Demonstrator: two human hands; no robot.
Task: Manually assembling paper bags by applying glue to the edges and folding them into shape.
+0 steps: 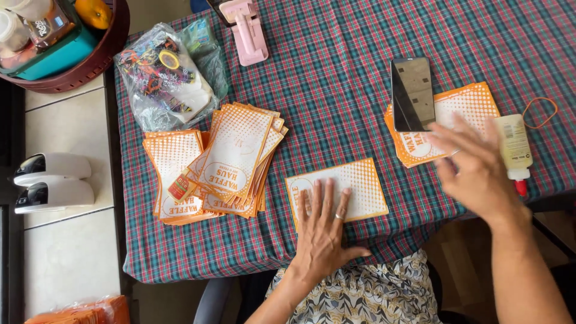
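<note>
The left hand (324, 225) lies flat, fingers spread and gripping nothing, pressing on a single orange-and-white paper bag (351, 186) at the near middle of the plaid-covered bench (336, 78). The right hand (474, 165) hovers blurred and open just over the glue bottle (514, 147) and the right-hand bag stack (462, 108), where a dark phone (412, 93) rests. A fanned pile of bags (231, 159) sits to the left.

Likely a home, plaid tablecloth (336, 78), fruit basket (114, 36), tiled floor (66, 126)
</note>
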